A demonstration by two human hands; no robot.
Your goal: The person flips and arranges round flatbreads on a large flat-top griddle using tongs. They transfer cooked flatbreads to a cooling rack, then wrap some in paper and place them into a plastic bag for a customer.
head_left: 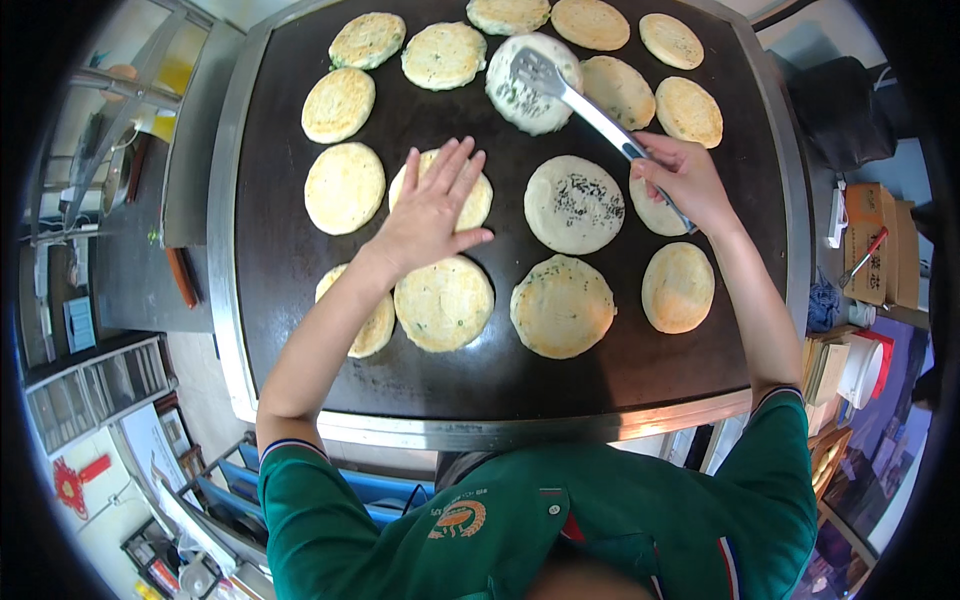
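A: What is on the left?

B: A wide, flat, dark brown metal griddle (262, 215) with round, golden breads (345, 188) on it. The left hand (437, 205) is spread wide over a round, pale yellow bread (478, 207). I can't tell if it touches.

A: What could go wrong there?

B: If the griddle is hot, the bare fingers could get burned, because they are so low. A hard push could squash the bread.

A: And in the middle?

B: A round, white bread with green bits (520, 108) lies under the tip of long, silver metal tongs (602, 120). It looks soft, so a hard poke could tear it. Nearer is a round, pale bread with black seeds (574, 205). If the tongs drag low, seeds could come off.

A: And on the right?

B: The right hand (685, 180) pinches the tongs' handle and partly hides a round, cream-coloured bread (652, 213). If the hand slips, the tongs could drop on the breads.
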